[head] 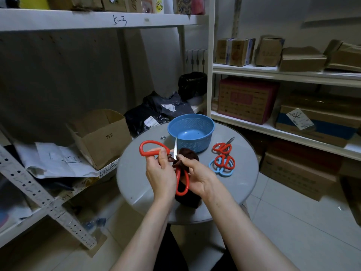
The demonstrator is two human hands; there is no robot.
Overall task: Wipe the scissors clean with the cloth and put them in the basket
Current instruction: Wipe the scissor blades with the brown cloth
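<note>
Mid-wipe; basket step not yet due. Large red-handled steel scissors (151,148) held splayed wide above round grey worktop (132,177), just in front of blue perforated plastic basket (203,141), empty as far as visible.

Left hand (160,173) grip: clenched round upper red loop, near the pivot. Right hand (197,177) grip: pinching bunched dark maroon cloth (190,153) against base of upturned bare blade (175,146). Second red loop hanging between the wrists.

To do it well:
- Keep left grip firm to stop the halves swinging shut on fingers.
- Fold cloth over the blade's back, draw pivot to tip, no fingertips along the edge.
- Same on the other blade; hidden under cloth, cannot tell its condition.
- Work round the pivot, likely dirt trap.
- Close blades before lowering into basket.
- Mind the queue right of the cloth: small red-handled scissors (222,148), second red-handled pair (224,161), light-blue-handled pair (226,174) partly beneath.
</note>
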